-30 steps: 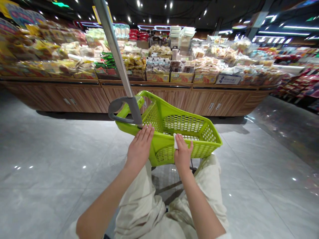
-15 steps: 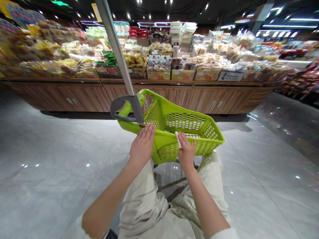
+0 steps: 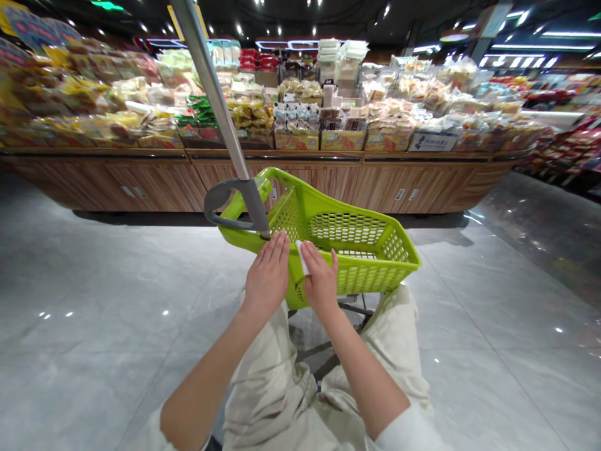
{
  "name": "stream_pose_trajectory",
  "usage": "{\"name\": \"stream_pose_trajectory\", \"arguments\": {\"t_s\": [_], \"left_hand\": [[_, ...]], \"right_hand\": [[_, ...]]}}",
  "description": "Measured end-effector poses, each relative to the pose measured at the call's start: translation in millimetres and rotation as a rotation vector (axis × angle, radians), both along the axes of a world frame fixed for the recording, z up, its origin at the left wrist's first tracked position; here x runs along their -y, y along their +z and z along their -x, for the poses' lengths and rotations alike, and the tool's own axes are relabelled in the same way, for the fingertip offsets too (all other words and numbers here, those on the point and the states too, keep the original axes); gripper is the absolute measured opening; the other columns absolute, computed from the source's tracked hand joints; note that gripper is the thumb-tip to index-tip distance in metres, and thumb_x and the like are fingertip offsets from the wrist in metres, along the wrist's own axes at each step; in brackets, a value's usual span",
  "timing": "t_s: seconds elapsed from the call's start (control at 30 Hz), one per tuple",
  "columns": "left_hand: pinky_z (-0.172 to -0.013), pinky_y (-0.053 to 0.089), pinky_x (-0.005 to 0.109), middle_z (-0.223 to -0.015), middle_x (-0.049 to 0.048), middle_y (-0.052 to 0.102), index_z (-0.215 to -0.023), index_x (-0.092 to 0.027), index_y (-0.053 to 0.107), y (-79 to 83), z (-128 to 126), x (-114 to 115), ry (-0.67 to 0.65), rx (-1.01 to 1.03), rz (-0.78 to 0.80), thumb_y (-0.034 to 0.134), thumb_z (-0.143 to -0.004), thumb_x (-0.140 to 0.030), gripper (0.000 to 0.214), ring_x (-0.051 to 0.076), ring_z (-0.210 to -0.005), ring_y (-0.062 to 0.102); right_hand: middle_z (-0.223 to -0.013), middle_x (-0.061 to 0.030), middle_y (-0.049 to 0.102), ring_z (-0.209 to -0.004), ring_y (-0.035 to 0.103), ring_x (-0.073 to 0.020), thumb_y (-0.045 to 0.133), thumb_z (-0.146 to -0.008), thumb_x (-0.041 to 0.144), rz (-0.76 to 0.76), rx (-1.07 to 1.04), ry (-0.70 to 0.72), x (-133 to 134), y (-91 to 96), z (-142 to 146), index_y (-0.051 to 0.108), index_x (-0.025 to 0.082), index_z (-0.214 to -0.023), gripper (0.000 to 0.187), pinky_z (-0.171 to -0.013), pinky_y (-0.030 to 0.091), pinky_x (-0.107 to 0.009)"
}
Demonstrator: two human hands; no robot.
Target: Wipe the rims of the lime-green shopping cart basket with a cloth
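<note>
A bright green shopping basket (image 3: 375,260) with perforated sides sits in front of my knees on a dark wheeled frame. At its left end a grey loop handle (image 3: 257,203) joins a long metal pole (image 3: 213,88) slanting upward. My left hand (image 3: 268,269) lies on the near rim beside the pole's foot, fingers stretched out together and its thumb hidden. Just right of it, my right hand (image 3: 320,275) presses a small white cloth (image 3: 303,258) against the same rim. Only the cloth's edge shows; whether it is paper or fabric cannot be made out. The basket's visible inside holds nothing.
Beyond the basket runs a long wooden display counter (image 3: 300,181) heaped with packaged snacks (image 3: 295,119). Glossy grey tiles (image 3: 117,300) cover the floor. More shelves of goods (image 3: 568,144) stand at the far right.
My right hand has slid left along the near rim with the white cloth and is now close to my left hand. My left hand stays in place on the rim.
</note>
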State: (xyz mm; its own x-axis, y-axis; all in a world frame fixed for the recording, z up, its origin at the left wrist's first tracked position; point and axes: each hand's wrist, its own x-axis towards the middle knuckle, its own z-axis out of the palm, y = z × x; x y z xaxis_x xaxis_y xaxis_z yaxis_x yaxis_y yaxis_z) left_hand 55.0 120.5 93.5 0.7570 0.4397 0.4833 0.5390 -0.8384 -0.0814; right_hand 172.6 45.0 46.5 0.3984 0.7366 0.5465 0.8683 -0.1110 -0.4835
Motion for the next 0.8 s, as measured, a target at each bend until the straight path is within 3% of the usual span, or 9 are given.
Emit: {"name": "stream_pose_trajectory", "arguments": {"t_s": [0.13, 0.2, 0.27, 0.43, 0.5, 0.63, 0.73, 0.8], "left_hand": [[-0.122, 0.026, 0.043, -0.158, 0.0177, 0.033, -0.149, -0.002, 0.033, -4.0, 0, -1, -0.007, 0.009, -0.009, 0.037, -0.088, -0.008, 0.062, 0.025, -0.15, 0.024], [-0.123, 0.025, 0.043, -0.158, 0.0183, 0.032, -0.149, -0.002, 0.032, -6.9, -2, -2, -0.005, 0.018, -0.012, 0.036, -0.088, -0.008, 0.062, 0.025, -0.15, 0.022], [-0.123, 0.025, 0.044, -0.158, 0.0193, 0.031, -0.15, -0.001, 0.03, -9.8, -4, -2, -0.002, 0.036, -0.012, 0.035, -0.089, -0.007, 0.062, 0.025, -0.151, 0.02], [-0.122, 0.027, 0.045, -0.158, 0.0195, 0.033, -0.151, -0.003, 0.029, -12.0, -6, 0, 0.021, 0.066, -0.02, 0.035, -0.09, -0.009, 0.062, 0.024, -0.151, 0.02], [-0.122, 0.027, 0.044, -0.158, 0.0196, 0.033, -0.15, -0.002, 0.031, -10.5, -6, 1, 0.03, 0.052, -0.024, 0.036, -0.09, -0.009, 0.061, 0.025, -0.15, 0.021], [-0.122, 0.027, 0.044, -0.158, 0.0188, 0.033, -0.15, -0.002, 0.029, -8.4, -5, 3, 0.038, 0.037, -0.012, 0.037, -0.089, -0.009, 0.062, 0.025, -0.15, 0.021], [-0.122, 0.026, 0.045, -0.159, 0.0184, 0.032, -0.151, -0.002, 0.027, -9.7, -6, 3, 0.029, 0.042, 0.0, 0.038, -0.087, -0.008, 0.065, 0.025, -0.151, 0.02], [-0.123, 0.026, 0.044, -0.159, 0.019, 0.031, -0.151, -0.001, 0.027, -11.3, -6, 2, 0.029, 0.042, -0.001, 0.039, -0.087, -0.008, 0.065, 0.025, -0.151, 0.019]], "right_hand": [[-0.149, -0.0027, 0.051, -0.141, 0.042, -0.0142, 0.033, -0.068, -0.003, -0.026, -0.04, -0.161, 28, -28.4, -32, 0.046, 0.027, -0.144, 0.083, -0.122, 0.005, -0.05], [-0.148, -0.0035, 0.052, -0.14, 0.043, -0.0152, 0.032, -0.069, -0.002, -0.044, -0.074, -0.243, 31, -32.7, -36, 0.049, 0.027, -0.142, 0.081, -0.121, 0.007, -0.05], [-0.147, -0.0039, 0.053, -0.141, 0.042, -0.0152, 0.033, -0.069, -0.003, -0.036, -0.078, -0.255, 22, -26.9, -29, 0.048, 0.026, -0.143, 0.081, -0.121, 0.007, -0.05], [-0.151, -0.0044, 0.048, -0.143, 0.037, -0.0124, 0.035, -0.069, -0.002, -0.006, -0.02, -0.02, -15, 5.4, 12, 0.044, 0.021, -0.146, 0.081, -0.123, 0.002, -0.043], [-0.153, -0.0041, 0.046, -0.145, 0.035, -0.0119, 0.035, -0.069, -0.001, -0.017, 0.002, 0.017, -19, 8.9, 16, 0.042, 0.021, -0.147, 0.082, -0.123, -0.001, -0.043], [-0.15, -0.0027, 0.049, -0.142, 0.04, -0.0116, 0.034, -0.068, -0.002, -0.05, 0.044, -0.046, 2, -12.6, -8, 0.042, 0.024, -0.147, 0.084, -0.122, -0.001, -0.043], [-0.147, -0.0029, 0.053, -0.139, 0.045, -0.0138, 0.033, -0.069, -0.002, -0.086, 0.014, -0.21, 25, -35.8, -35, 0.047, 0.025, -0.143, 0.081, -0.122, 0.003, -0.046], [-0.146, -0.0041, 0.054, -0.138, 0.046, -0.016, 0.033, -0.07, -0.002, -0.097, -0.018, -0.315, 31, -41.8, -43, 0.05, 0.025, -0.141, 0.078, -0.121, 0.005, -0.049]]}}
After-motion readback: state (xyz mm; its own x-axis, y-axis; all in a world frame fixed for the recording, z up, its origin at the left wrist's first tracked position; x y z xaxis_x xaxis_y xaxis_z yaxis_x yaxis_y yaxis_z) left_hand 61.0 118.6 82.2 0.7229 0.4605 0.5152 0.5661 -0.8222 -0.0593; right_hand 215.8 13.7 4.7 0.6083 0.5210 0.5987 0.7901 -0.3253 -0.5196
